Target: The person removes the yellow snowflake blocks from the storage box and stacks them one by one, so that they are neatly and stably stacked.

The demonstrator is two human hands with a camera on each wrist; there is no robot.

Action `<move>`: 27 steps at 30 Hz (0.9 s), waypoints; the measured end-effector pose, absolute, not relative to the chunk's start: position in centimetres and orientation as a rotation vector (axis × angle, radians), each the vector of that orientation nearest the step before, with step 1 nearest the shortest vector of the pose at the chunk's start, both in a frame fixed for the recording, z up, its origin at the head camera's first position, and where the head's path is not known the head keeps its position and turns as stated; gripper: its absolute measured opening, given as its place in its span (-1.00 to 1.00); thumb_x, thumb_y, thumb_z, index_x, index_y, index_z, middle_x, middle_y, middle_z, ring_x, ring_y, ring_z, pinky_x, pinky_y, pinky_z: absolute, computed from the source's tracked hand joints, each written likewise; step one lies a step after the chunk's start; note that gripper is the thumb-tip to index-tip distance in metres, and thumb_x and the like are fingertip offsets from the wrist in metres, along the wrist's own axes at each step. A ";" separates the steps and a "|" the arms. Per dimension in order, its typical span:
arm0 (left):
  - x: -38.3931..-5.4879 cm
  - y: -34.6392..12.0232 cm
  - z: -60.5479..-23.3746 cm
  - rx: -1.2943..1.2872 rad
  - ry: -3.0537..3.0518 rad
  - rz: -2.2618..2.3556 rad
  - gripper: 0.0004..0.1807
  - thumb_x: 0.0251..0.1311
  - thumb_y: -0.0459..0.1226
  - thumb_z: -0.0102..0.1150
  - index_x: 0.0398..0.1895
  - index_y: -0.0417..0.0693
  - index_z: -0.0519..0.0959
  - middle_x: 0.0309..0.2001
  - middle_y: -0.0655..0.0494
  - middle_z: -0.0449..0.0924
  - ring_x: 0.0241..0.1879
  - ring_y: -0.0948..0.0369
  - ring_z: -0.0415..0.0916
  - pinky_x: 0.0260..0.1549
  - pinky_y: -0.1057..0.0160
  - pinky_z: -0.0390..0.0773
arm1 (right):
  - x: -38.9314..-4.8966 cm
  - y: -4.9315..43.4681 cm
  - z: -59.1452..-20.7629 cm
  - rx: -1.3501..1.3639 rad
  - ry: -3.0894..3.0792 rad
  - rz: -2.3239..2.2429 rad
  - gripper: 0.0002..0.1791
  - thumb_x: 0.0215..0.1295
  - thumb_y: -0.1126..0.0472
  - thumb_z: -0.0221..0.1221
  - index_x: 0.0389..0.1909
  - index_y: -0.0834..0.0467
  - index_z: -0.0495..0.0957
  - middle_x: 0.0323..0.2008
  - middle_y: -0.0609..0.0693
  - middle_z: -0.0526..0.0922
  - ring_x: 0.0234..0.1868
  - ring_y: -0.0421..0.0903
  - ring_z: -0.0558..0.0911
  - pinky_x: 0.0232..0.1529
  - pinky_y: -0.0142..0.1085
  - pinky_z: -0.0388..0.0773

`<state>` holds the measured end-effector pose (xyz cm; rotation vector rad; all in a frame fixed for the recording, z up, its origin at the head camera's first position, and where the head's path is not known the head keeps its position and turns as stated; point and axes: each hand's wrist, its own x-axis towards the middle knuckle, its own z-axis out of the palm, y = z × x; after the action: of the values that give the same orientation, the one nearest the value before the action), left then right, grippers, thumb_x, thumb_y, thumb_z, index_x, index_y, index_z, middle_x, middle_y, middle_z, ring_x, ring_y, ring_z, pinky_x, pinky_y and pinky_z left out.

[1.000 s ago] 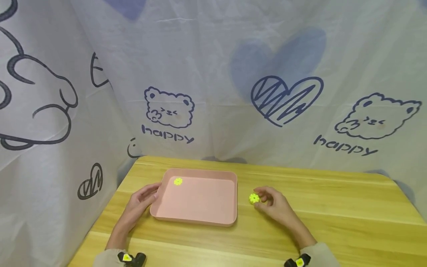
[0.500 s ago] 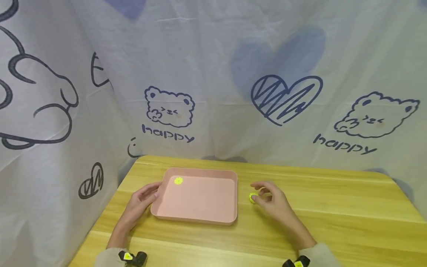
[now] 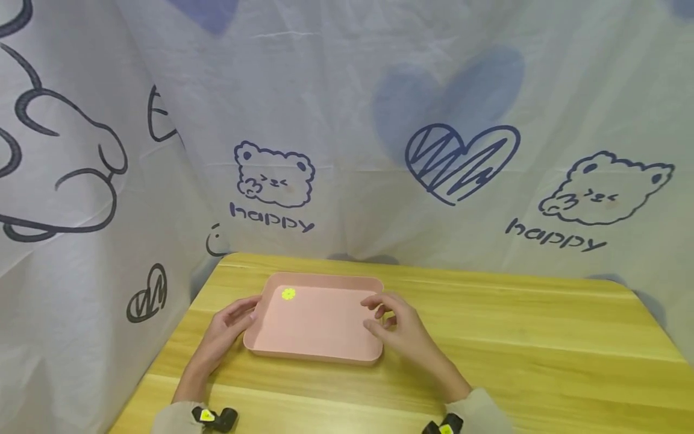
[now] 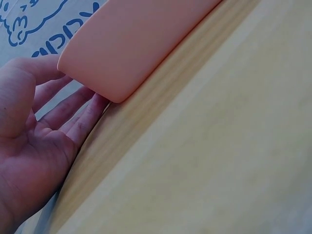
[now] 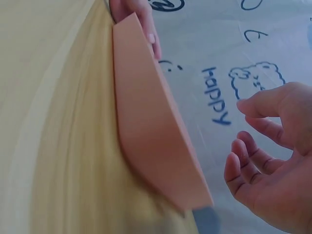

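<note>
A shallow pink tray (image 3: pixel 314 354) lies on the table in the head view. One flat yellow flower-shaped piece (image 3: pixel 288 293) is in its far left corner. My left hand (image 3: pixel 228 328) rests against the tray's left side, its fairly straight fingers touching the outer wall, as the tray (image 4: pixel 126 48) also shows in the left wrist view. At the right rim hovers my right hand (image 3: pixel 398 325), thumb and index finger apart, other fingers loosely bent. No piece shows between the fingers of the right hand (image 5: pixel 278 161) in the right wrist view. The hand hides the table behind it.
A wooden table (image 3: pixel 531 337) carries the tray and ends at a white curtain (image 3: pixel 336 120) printed with bears and hearts. Black wrist bands (image 3: pixel 219 419) with yellow labels sit at both sleeves.
My right hand has moved left to the tray's right rim. The second yellow piece, at its fingertips a moment ago, is out of sight. My left hand has stayed put.
</note>
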<state>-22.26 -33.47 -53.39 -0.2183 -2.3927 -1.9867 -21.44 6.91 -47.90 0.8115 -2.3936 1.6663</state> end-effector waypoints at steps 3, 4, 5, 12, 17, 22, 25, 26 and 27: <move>-22.3 -33.5 -53.3 -0.221 -2.392 -1.983 -0.46 0.50 -0.26 0.15 0.42 -0.36 0.36 0.40 -0.36 0.36 0.18 0.47 0.49 0.14 0.48 0.50 | -21.9 5.1 -47.2 0.799 -2.413 1.681 -0.69 0.30 0.35 0.37 0.04 0.08 0.65 -0.08 -0.05 0.60 -0.14 0.01 0.54 -0.22 -0.27 0.63; -22.3 -33.5 -53.3 -0.219 -2.390 -1.985 -0.46 0.50 -0.26 0.15 0.42 -0.36 0.37 0.40 -0.35 0.36 0.18 0.47 0.50 0.14 0.48 0.50 | -22.0 4.5 -47.0 0.798 -2.418 1.685 -0.69 0.30 0.35 0.37 0.04 0.08 0.65 -0.09 -0.05 0.60 -0.14 0.00 0.54 -0.22 -0.29 0.63; -22.3 -33.6 -53.3 -0.219 -2.390 -1.984 -0.46 0.50 -0.26 0.15 0.42 -0.36 0.37 0.40 -0.35 0.37 0.18 0.47 0.50 0.14 0.48 0.50 | -22.3 3.9 -46.8 0.797 -2.423 1.681 -0.68 0.30 0.34 0.37 0.05 0.08 0.65 -0.10 -0.05 0.60 -0.15 -0.03 0.54 -0.22 -0.30 0.62; -22.4 -33.8 -53.3 -0.216 -2.393 -1.985 -0.46 0.50 -0.26 0.16 0.43 -0.32 0.37 0.41 -0.31 0.37 0.20 0.44 0.50 0.15 0.45 0.52 | -24.1 -0.2 -46.6 0.818 -2.417 1.664 -0.68 0.30 0.33 0.37 0.06 0.16 0.64 -0.12 -0.04 0.61 -0.13 -0.04 0.58 -0.21 -0.28 0.64; -22.1 -33.9 -53.3 -0.199 -2.395 -1.982 -0.46 0.50 -0.26 0.16 0.43 -0.32 0.37 0.41 -0.31 0.37 0.21 0.44 0.49 0.16 0.45 0.51 | -25.0 -2.6 -46.9 0.807 -2.494 1.632 -0.64 0.33 0.29 0.35 0.12 0.19 0.62 -0.06 0.00 0.61 -0.03 0.06 0.61 -0.11 -0.26 0.65; -22.0 -33.9 -53.5 -0.193 -2.389 -1.983 -0.47 0.49 -0.26 0.17 0.42 -0.32 0.38 0.41 -0.30 0.37 0.20 0.44 0.50 0.16 0.44 0.52 | -26.0 -4.4 -47.1 0.790 -2.563 1.623 -0.62 0.34 0.28 0.34 0.15 0.20 0.60 0.02 0.13 0.61 0.04 0.12 0.60 -0.02 -0.24 0.63; -22.1 -33.7 -53.6 -0.198 -2.386 -1.995 -0.47 0.49 -0.26 0.18 0.42 -0.32 0.38 0.42 -0.30 0.37 0.20 0.43 0.50 0.16 0.42 0.52 | -26.7 -5.3 -47.5 0.780 -2.593 1.634 -0.61 0.34 0.29 0.34 0.17 0.23 0.60 0.06 0.17 0.61 0.06 0.12 0.60 0.01 -0.22 0.61; -22.2 -33.7 -53.7 -0.200 -2.384 -1.999 -0.47 0.49 -0.27 0.18 0.42 -0.32 0.38 0.42 -0.29 0.37 0.21 0.43 0.50 0.17 0.42 0.52 | -27.0 -5.6 -47.7 0.771 -2.609 1.636 -0.60 0.34 0.28 0.34 0.18 0.22 0.60 0.07 0.17 0.61 0.06 0.11 0.60 0.01 -0.22 0.61; -22.2 -33.6 -53.7 -0.201 -2.384 -2.000 -0.47 0.49 -0.26 0.18 0.42 -0.32 0.38 0.42 -0.29 0.37 0.21 0.43 0.50 0.17 0.41 0.52 | -27.3 -5.9 -47.9 0.763 -2.624 1.639 -0.60 0.34 0.28 0.34 0.18 0.22 0.60 0.08 0.17 0.61 0.07 0.10 0.60 0.02 -0.23 0.61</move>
<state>-22.19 -33.58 -53.68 -0.2009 -2.3837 -1.9999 -27.25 -5.89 -47.89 0.7632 -2.6241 1.6389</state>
